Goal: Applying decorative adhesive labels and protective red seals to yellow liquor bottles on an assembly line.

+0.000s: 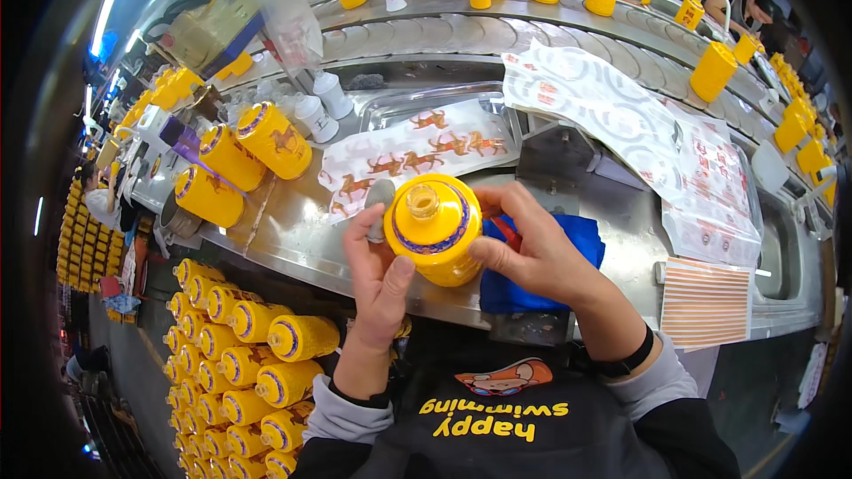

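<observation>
A yellow bottle (450,262) with a clear open neck and a blue patterned band round its shoulder stands in front of me, at the steel bench's near edge. My left hand (377,279) curves round its left side, thumb at the front. A grey rounded piece (378,198) shows at those fingertips; I cannot tell what it is. From the right, my right hand (537,257) grips the bottle between thumb and fingers. Something thin and red (507,231) pokes out by the right fingers, partly hidden. Beneath that hand lies a folded blue cloth (541,279).
Horse decal sheets (413,155) lie over a clear tray behind the bottle. More printed sheets (612,115) cover the bench at right, near a sink (781,253). Yellow bottles (275,140) stand at left, stacked bottles (240,372) lie below. A curved conveyor (426,40) carries others.
</observation>
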`<state>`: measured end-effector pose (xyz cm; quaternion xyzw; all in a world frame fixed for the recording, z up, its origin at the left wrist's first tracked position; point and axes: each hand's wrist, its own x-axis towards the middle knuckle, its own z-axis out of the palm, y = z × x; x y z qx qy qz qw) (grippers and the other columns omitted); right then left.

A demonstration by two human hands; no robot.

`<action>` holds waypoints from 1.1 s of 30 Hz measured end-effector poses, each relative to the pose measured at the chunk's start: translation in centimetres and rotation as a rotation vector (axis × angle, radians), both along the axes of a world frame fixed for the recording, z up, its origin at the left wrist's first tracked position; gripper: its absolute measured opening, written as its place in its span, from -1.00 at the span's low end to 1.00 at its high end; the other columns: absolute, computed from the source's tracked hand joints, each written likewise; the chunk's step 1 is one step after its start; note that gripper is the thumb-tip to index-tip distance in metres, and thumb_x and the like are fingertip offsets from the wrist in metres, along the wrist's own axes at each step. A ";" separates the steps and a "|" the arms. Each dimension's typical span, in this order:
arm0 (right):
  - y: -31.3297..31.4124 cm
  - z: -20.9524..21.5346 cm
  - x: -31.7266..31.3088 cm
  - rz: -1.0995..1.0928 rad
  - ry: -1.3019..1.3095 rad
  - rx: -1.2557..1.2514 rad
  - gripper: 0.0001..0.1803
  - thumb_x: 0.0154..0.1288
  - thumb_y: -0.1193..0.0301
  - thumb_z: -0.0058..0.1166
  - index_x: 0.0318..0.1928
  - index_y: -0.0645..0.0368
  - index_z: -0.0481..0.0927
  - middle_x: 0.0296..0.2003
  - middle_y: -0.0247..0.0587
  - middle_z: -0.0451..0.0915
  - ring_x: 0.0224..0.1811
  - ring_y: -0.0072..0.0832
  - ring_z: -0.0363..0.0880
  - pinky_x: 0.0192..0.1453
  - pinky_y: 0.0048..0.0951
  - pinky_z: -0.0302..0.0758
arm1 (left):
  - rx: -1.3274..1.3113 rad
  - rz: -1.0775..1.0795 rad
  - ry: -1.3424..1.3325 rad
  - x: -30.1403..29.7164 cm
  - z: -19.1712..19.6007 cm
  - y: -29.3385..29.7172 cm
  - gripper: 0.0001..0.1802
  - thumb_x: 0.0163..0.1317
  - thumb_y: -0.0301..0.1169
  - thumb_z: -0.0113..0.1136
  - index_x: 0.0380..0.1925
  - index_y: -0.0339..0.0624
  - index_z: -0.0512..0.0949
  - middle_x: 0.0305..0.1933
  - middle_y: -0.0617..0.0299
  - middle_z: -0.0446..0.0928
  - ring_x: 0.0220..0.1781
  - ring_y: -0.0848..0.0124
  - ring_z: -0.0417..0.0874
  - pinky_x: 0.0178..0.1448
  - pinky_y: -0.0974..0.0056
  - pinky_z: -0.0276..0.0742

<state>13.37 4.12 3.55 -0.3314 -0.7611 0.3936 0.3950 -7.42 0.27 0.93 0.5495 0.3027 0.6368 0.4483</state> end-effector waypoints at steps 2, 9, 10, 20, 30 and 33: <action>0.0 -0.2 -0.4 -0.056 0.062 -0.128 -0.40 0.30 0.06 0.17 0.11 0.28 0.39 -0.02 0.00 0.45 0.03 -0.31 0.49 0.11 -0.35 0.43 | 0.024 -0.052 -0.071 0.4 0.0 -0.2 -0.27 0.30 -0.35 0.17 0.35 -0.15 -0.02 0.29 0.02 0.23 0.31 0.24 0.36 0.41 0.13 0.21; 0.2 -0.5 -0.7 0.011 0.177 -0.253 -0.32 0.30 0.06 0.17 0.20 0.32 0.30 0.03 0.07 0.48 0.02 -0.29 0.51 0.07 -0.35 0.47 | 0.044 -0.065 0.039 0.1 -0.3 0.2 -0.16 0.25 -0.29 0.23 0.37 -0.19 -0.08 0.32 -0.03 0.19 0.36 0.22 0.29 0.44 0.13 0.14; 0.2 -0.6 -0.6 0.022 0.156 -0.189 -0.17 0.25 0.05 0.22 0.31 0.33 0.19 0.11 0.14 0.44 0.09 -0.17 0.47 0.15 -0.28 0.43 | 0.037 -0.060 0.080 -0.1 -0.5 0.3 -0.03 0.19 -0.22 0.31 0.39 -0.19 -0.14 0.34 -0.04 0.16 0.38 0.20 0.27 0.46 0.11 0.12; -0.4 -0.7 -0.6 0.026 -0.191 0.029 0.00 0.09 0.15 0.37 0.41 0.25 0.08 0.23 0.10 0.36 0.22 0.02 0.33 0.34 -0.16 0.22 | 0.018 -0.026 0.221 0.1 -3.4 1.3 0.14 0.06 -0.16 0.46 0.40 -0.29 -0.15 0.36 -0.05 0.15 0.39 0.16 0.27 0.45 0.09 0.16; -1.2 0.2 0.9 -0.033 -0.163 -0.042 -0.11 0.18 0.20 0.29 0.40 0.28 0.14 0.16 0.10 0.43 0.19 -0.03 0.37 0.30 -0.20 0.27 | 0.344 0.387 0.348 0.7 -3.5 -0.5 -0.08 0.20 -0.10 0.28 0.33 -0.42 0.01 0.29 -0.22 0.19 0.35 0.03 0.25 0.43 0.06 0.09; -1.3 0.0 0.2 -0.012 -0.144 0.031 -0.05 0.16 0.10 0.30 0.40 0.28 0.12 0.13 0.11 0.44 0.17 -0.03 0.39 0.29 -0.19 0.28 | 0.257 0.342 0.479 -0.3 -3.3 0.2 -0.13 0.20 -0.13 0.28 0.31 -0.38 0.06 0.28 -0.22 0.21 0.34 -0.03 0.23 0.43 0.00 0.08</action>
